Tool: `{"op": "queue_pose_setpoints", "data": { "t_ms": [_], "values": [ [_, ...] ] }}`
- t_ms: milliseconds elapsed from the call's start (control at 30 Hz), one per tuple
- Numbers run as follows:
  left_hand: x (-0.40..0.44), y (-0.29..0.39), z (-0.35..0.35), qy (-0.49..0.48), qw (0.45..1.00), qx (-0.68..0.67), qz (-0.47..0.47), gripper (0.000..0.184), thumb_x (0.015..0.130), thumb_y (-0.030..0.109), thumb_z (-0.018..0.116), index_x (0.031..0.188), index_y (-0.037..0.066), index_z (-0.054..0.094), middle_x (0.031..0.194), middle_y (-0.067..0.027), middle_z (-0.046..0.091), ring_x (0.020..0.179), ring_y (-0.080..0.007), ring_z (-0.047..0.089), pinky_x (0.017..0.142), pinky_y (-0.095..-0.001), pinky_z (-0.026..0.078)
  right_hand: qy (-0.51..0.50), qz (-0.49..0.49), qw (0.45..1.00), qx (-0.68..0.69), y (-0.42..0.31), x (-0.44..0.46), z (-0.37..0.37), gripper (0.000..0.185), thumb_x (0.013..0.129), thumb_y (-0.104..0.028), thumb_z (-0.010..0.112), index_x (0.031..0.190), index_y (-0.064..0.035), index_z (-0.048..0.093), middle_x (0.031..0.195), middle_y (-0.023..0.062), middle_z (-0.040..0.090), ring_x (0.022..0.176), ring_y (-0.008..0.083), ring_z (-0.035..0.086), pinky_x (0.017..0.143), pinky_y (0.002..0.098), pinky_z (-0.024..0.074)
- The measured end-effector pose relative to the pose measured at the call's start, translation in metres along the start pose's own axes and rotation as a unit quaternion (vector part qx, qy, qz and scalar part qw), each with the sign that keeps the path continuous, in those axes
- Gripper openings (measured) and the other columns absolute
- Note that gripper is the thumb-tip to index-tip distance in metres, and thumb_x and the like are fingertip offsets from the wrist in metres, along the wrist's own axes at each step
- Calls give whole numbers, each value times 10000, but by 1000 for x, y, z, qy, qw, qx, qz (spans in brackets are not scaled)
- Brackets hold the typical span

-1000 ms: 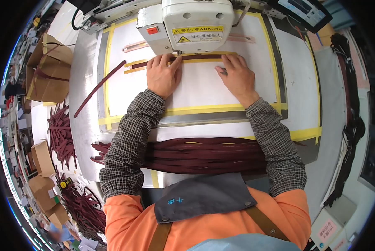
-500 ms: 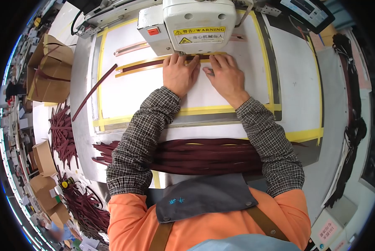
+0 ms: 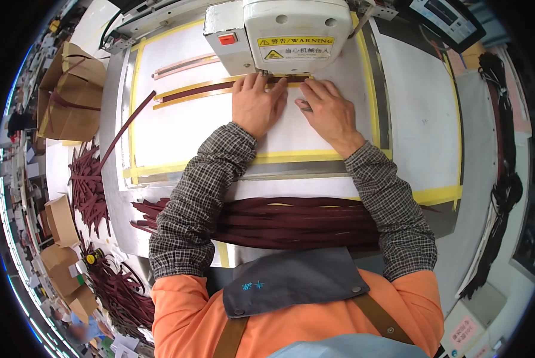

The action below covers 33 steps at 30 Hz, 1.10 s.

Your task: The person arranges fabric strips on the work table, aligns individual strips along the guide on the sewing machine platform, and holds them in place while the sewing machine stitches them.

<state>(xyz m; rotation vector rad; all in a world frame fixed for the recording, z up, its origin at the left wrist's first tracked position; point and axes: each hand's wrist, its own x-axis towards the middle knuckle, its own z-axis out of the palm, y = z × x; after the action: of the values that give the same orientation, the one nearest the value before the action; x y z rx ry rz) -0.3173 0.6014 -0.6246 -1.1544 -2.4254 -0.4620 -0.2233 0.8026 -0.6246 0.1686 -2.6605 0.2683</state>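
A dark maroon strip [image 3: 199, 91] lies in a narrow yellow-edged slot on the white work sheet [image 3: 190, 128], running under the sewing machine head [image 3: 294, 36]. My left hand [image 3: 255, 107] rests over it, fingers stretched forward and tips on the strip just below the head. To its right, my right hand [image 3: 330, 113] is curled, its fingertips at the slot's right end. A small dark object [image 3: 304, 105] shows between its thumb and fingers, too little visible to name. Another loose maroon strip [image 3: 127, 128] lies slanting across the sheet's left edge.
A bundle of maroon strips [image 3: 297, 224] lies along the table's front edge. More strips are heaped [image 3: 88, 191] at left, near a cardboard box [image 3: 70, 92]. A control screen [image 3: 440, 21] stands at back right. A black cord bundle [image 3: 500, 179] hangs at right.
The work sheet with its slot has shifted left, and the loose strip's upper end with it. The machine head appears farther right. My right hand has moved slightly right; my left has barely moved.
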Motion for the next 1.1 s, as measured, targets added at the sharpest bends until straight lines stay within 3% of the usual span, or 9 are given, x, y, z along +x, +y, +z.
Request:
{"op": "queue_pose_setpoints", "data": {
  "t_ms": [133, 233, 567, 667, 967, 1100],
  "values": [
    [1, 0, 6, 33, 999, 1, 8, 360, 939, 284, 759, 1277, 176, 820, 1161, -107, 719, 1146, -304, 634, 1010, -475, 483, -6, 3, 1000, -11, -13, 7, 3, 382, 945, -309, 812, 1267, -105, 781, 1304, 18, 771, 1207, 195, 704, 874, 339, 651],
    [-5, -5, 1, 7, 1000, -9, -15, 376, 966, 277, 744, 1328, 196, 808, 1185, -142, 719, 1172, -347, 648, 1010, -477, 496, 2, -4, 1000, -12, -17, 8, 8, 379, 951, -312, 803, 1269, -107, 776, 1311, 18, 770, 1216, 195, 704, 873, 340, 652],
    [-8, -14, -2, 31, 999, 4, 10, 384, 967, 270, 740, 1338, 194, 804, 1225, -186, 702, 1205, -375, 651, 1006, -488, 508, 5, -10, 1000, -25, -26, 9, 13, 384, 963, -315, 789, 1278, -96, 770, 1325, 30, 767, 1230, 192, 698, 863, 338, 658],
    [-9, -13, -1, 24, 1000, 2, 2, 384, 967, 266, 737, 1338, 193, 804, 1250, -189, 707, 1219, -379, 650, 1010, -492, 511, -18, -8, 1000, -1, -24, 7, 18, 456, 987, -337, 753, 1329, -37, 722, 1395, 88, 736, 1305, 251, 658, 915, 357, 660],
    [-8, -18, -8, -22, 999, -6, 27, 389, 1006, 259, 715, 1376, 148, 765, 1311, -136, 727, 1263, -340, 659, 1049, -485, 522, -42, 36, 998, 10, -29, 20, 3, 373, 956, -304, 784, 1221, -45, 733, 1197, 70, 727, 1191, 282, 667, 885, 404, 643],
    [-20, -32, -27, -53, 998, -6, 27, 363, 1040, 264, 696, 1371, 129, 758, 1340, -131, 730, 1292, -327, 670, 1094, -480, 528, -74, 59, 995, -32, -8, 16, -7, 362, 984, -316, 761, 1258, -80, 750, 1208, 38, 737, 1150, 253, 669, 854, 391, 638]
  ]
}}
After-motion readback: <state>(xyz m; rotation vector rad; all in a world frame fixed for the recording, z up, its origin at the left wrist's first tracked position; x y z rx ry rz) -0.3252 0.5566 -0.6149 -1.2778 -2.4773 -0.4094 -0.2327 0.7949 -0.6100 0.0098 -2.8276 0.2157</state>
